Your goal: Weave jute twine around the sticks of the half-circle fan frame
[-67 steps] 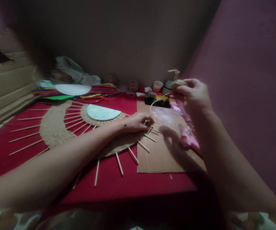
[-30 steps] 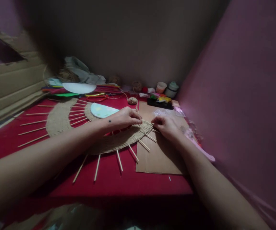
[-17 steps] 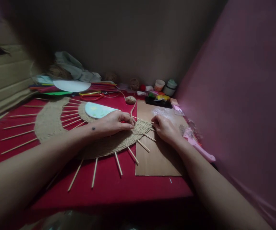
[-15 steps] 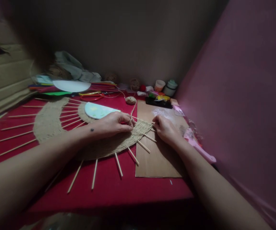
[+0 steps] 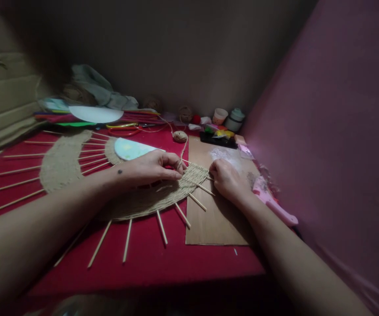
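Note:
A crescent of woven twine [image 5: 163,199] with thin wooden sticks [image 5: 162,227] fanning out of it lies across the table, curving round a pale blue half-disc [image 5: 135,148]. My left hand [image 5: 163,166] rests over the weave, thumb and fingers pinched on a strand of twine [image 5: 183,151] that runs up to a small twine ball [image 5: 179,136]. At the weave's right end, my right hand [image 5: 225,175] is closed with its fingertips at the edge, by the end of a stick. Exactly what sits between the right fingertips is hidden.
Beneath the right end lies a brown board [image 5: 218,224] on the red cloth [image 5: 176,267]. A pink glue gun [image 5: 275,204] is at the right by the pink wall. Scissors [image 5: 125,130], a white half-disc [image 5: 96,114], a cup [image 5: 220,116] and a jar [image 5: 235,119] stand or lie behind.
Both hands keep nearly the same place and grip. The left part of the woven piece appears slightly farther left in view.

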Action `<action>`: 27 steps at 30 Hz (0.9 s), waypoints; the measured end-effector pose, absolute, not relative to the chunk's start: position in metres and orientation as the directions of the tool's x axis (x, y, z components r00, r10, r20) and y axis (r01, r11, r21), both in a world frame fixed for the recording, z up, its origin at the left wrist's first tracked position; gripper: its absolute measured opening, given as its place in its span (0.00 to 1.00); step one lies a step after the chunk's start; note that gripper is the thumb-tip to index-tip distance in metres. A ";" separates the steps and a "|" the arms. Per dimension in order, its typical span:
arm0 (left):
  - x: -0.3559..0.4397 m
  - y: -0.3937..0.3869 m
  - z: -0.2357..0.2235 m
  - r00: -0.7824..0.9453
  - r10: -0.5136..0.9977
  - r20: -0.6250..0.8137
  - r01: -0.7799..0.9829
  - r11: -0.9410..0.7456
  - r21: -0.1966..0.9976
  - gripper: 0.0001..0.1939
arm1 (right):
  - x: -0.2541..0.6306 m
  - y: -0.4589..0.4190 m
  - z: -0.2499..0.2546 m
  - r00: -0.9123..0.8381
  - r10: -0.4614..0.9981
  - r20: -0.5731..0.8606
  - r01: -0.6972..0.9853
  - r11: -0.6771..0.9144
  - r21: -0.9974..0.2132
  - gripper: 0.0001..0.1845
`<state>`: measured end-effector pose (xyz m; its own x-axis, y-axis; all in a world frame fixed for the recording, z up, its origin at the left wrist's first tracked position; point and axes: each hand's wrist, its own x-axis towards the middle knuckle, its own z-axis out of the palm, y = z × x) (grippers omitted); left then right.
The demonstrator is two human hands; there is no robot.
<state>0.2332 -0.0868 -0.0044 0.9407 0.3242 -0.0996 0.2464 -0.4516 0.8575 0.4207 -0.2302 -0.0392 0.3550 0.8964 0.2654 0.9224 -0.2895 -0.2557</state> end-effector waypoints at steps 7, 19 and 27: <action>0.229 -0.086 -0.001 0.953 0.295 -0.064 0.172 -0.354 0.919 0.09 | 0.422 -0.230 -0.041 0.317 0.903 0.292 0.942 -0.264 -0.205 0.08; 0.217 -0.071 0.009 0.990 0.143 -0.008 0.045 -0.262 0.964 0.07 | 0.414 -0.232 -0.033 0.320 0.913 0.254 0.944 -0.283 -0.170 0.10; 0.216 -0.072 0.011 0.980 0.105 -0.168 0.192 -0.295 0.936 0.06 | 0.420 -0.232 -0.031 0.279 0.898 0.341 0.947 -0.197 -0.254 0.07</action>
<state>0.2161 -0.0724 0.0112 0.9801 0.1049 -0.1684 0.1924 -0.2955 0.9358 0.4203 -0.2324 -0.0314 0.2786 0.8979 0.3410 0.9468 -0.1971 -0.2545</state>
